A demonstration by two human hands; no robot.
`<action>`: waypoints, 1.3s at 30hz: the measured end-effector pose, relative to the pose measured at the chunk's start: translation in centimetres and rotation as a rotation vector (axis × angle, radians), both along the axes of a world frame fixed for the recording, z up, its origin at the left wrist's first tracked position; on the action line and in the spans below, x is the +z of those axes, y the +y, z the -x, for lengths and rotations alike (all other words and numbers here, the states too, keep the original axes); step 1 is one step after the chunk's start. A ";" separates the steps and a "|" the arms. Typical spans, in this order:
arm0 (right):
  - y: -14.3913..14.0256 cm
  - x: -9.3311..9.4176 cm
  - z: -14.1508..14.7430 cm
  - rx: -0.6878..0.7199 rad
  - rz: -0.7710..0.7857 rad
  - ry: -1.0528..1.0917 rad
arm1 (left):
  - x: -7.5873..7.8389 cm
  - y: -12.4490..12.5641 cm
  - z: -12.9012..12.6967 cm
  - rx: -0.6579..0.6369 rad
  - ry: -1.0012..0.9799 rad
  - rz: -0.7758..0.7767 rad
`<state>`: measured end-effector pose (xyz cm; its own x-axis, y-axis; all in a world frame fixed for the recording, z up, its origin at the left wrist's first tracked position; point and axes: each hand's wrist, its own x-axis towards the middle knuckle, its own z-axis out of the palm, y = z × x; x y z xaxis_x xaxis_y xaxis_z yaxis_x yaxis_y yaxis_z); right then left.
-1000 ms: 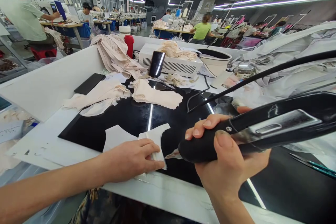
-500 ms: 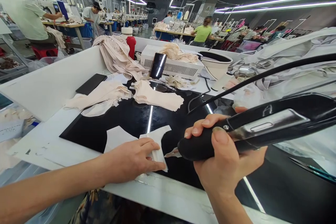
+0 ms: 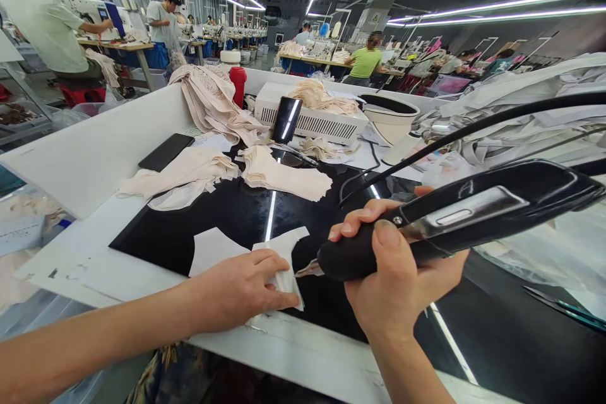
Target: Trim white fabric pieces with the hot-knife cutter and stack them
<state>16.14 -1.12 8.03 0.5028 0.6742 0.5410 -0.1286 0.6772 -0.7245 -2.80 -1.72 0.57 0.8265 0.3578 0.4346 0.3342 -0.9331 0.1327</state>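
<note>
My left hand (image 3: 239,289) lies flat on a white cut fabric piece (image 3: 279,249) near the front of the glossy black work surface (image 3: 246,211), fingers pressing its right part. My right hand (image 3: 395,278) grips the black handle of a long tool (image 3: 454,214) with a metal tip (image 3: 305,269). The tip touches the right edge of the white piece beside my left fingertips. A black cord (image 3: 473,129) runs up and to the right from the tool.
Beige fabric pieces (image 3: 182,170) (image 3: 281,173) lie behind, with a black phone (image 3: 165,151), a white box (image 3: 310,117), a red bottle (image 3: 238,83) and a white bowl (image 3: 389,115). White fabric is piled at right (image 3: 521,113). Scissors (image 3: 568,303) lie at far right. Other people work at distant tables.
My right hand and the tool have shifted a little left and up, bringing the metal tip closer against the white piece's edge. My left hand stays pressed in place.
</note>
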 end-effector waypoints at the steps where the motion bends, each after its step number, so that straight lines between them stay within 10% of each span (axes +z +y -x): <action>1: 0.0 0.0 0.0 -0.003 -0.003 0.006 | 0.0 0.0 0.0 -0.004 -0.009 -0.001; 19: -1.2 -0.6 -0.7 0.063 -0.012 -0.072 | 1.7 -4.0 -0.7 0.106 0.042 -0.094; 29: -1.6 -0.6 -0.5 0.076 -0.007 -0.040 | 1.5 1.3 -0.4 -0.140 0.049 -0.054; 39: -1.6 -0.9 -0.7 0.060 -0.006 -0.087 | 0.7 2.4 1.3 -0.114 0.080 -0.019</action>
<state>16.83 -2.72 7.12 0.4125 0.6987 0.5845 -0.1062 0.6742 -0.7309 -4.07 0.63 1.24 0.8937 0.2522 0.3710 0.2349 -0.9677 0.0920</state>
